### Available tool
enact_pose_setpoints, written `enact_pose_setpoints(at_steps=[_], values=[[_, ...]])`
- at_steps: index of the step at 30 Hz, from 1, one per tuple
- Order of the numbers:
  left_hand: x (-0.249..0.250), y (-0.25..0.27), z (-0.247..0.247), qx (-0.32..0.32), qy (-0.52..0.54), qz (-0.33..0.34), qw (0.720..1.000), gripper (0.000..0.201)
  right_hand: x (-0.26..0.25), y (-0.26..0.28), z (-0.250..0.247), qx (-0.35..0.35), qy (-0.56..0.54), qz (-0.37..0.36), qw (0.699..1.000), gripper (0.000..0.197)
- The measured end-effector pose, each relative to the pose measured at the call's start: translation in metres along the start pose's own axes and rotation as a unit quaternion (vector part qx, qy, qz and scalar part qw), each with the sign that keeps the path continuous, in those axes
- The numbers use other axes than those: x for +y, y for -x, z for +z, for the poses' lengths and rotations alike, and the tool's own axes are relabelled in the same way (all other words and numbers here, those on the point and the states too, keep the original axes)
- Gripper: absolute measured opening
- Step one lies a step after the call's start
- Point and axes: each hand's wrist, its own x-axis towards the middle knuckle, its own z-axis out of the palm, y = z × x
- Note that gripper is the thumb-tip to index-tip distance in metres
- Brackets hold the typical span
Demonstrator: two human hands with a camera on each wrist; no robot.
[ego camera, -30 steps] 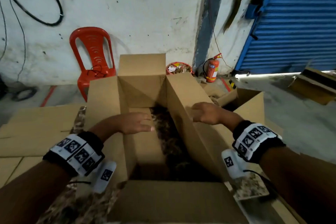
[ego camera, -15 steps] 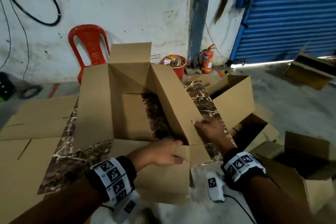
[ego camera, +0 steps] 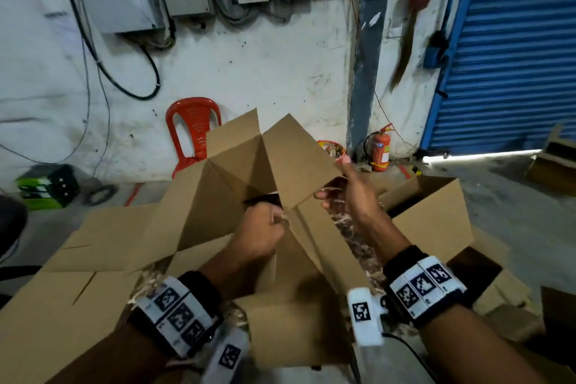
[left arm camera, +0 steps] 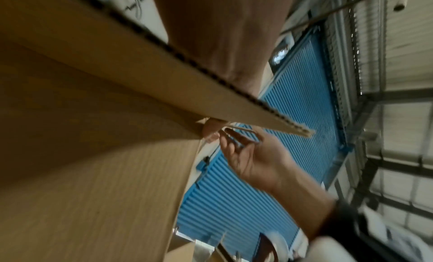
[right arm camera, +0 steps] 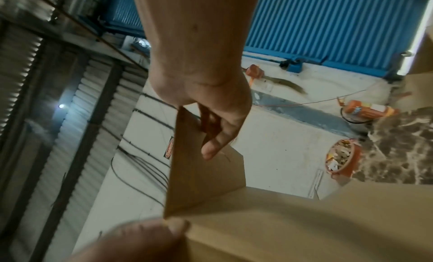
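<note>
An open brown cardboard box (ego camera: pixel 224 203) is raised off the marbled tabletop (ego camera: pixel 352 237) and tilted, its flaps spread toward the wall. My left hand (ego camera: pixel 265 234) grips the box's near edge at a corner, fingers curled around the cardboard. My right hand (ego camera: pixel 346 196) holds the right flap's edge. In the right wrist view the right hand (right arm camera: pixel 211 132) pinches that flap (right arm camera: pixel 201 173), and the left hand's thumb (right arm camera: pixel 150 234) presses on the box corner. In the left wrist view the box wall (left arm camera: pixel 93 155) fills the frame, with the right hand (left arm camera: pixel 253 158) beyond it.
Flat cardboard sheets (ego camera: pixel 93 243) lie at the left and another open box (ego camera: pixel 436 215) stands at the right. Behind are a red plastic chair (ego camera: pixel 193 125), an orange bin of scraps (ego camera: pixel 332 148), a fire extinguisher (ego camera: pixel 380 150) and a blue roller shutter (ego camera: pixel 514 40).
The box has come up off the tabletop and tilted. Both hands have moved from the flaps and near edge to gripping it close together. The head view has risen toward the wall.
</note>
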Motion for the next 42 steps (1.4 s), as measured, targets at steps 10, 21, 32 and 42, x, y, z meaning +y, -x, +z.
enact_pose_setpoints(at_steps=[10,21,32,42], values=[[-0.004,0.006,-0.178,0.021,0.286,0.008,0.958,0.023,-0.009,-0.008,0.038,-0.107,0.643,-0.186,0.735,0.077],[-0.083,0.037,-0.243,0.124,-0.612,0.176,0.761,0.026,-0.028,-0.007,0.122,-0.02,0.78,-0.255,0.572,0.024],[-0.148,0.05,-0.282,0.108,-0.588,0.041,0.801,0.01,-0.004,0.007,0.192,0.015,0.748,-0.366,0.553,0.019],[-0.27,0.082,-0.323,0.224,-0.521,0.095,0.818,0.006,0.032,0.035,0.258,-0.024,0.752,-0.288,0.592,0.013]])
